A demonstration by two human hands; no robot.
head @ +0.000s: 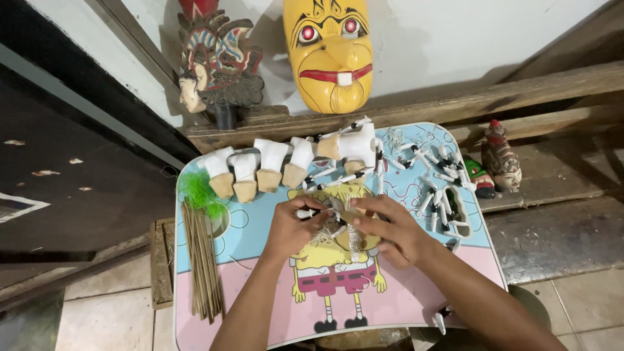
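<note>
My left hand [290,229] and my right hand [391,229] meet over the middle of a small cartoon-printed table [260,305]. Together they grip a small wooden puppet body [342,218] with pale string wound about it and a white limb piece sticking out to the left. Loose string [353,242] hangs below my fingers. Behind my hands, a row of white-painted wooden puppet torsos [270,168] lies across the table's far edge.
Several small white limb pieces [439,188] lie at the table's right. A bundle of thin sticks [203,266] and green fibre [197,190] sit at the left. A yellow mask [329,52], a carved painted mask [218,62] and two small figurines [500,159] stand behind.
</note>
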